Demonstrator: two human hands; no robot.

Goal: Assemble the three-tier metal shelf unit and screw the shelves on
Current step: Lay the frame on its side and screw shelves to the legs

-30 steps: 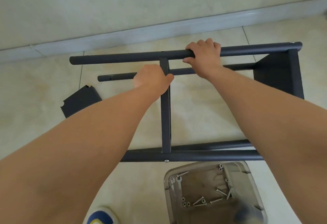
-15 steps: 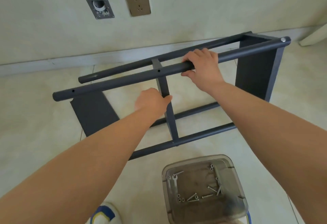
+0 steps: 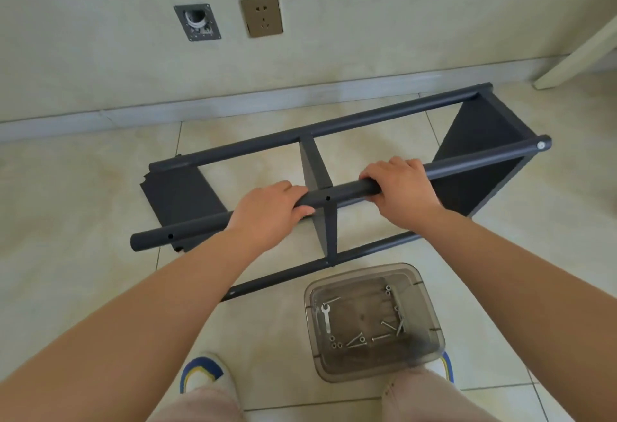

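Gripping the near upper dark grey round metal post (image 3: 337, 196), both hands curl right round it: the left hand (image 3: 267, 211) just left of the middle dark grey metal shelf panel (image 3: 322, 201), the right hand (image 3: 400, 188) just right of it. The half-built dark grey metal shelf unit (image 3: 334, 181) lies on its side on the beige tiled floor (image 3: 83, 194), near the pale skirting board (image 3: 233, 104). A second panel (image 3: 480, 158) sits fixed at the right end; a third, loose-looking panel (image 3: 180, 198) lies flat on the tiles under the left ends of the posts.

Just in front of the person's blue-and-white shoes (image 3: 203, 375), touching the lower post, stands a clear smoky plastic tub (image 3: 430, 318) holding silver screws (image 3: 357, 340) and a small spanner (image 3: 326, 316).

Several screw holes in the gripped post look empty, so I'd judge the frame is still weakly held. Tipped or lifted carelessly, it could rack and pop the middle panel out, or swing into the tub and scatter the screws.
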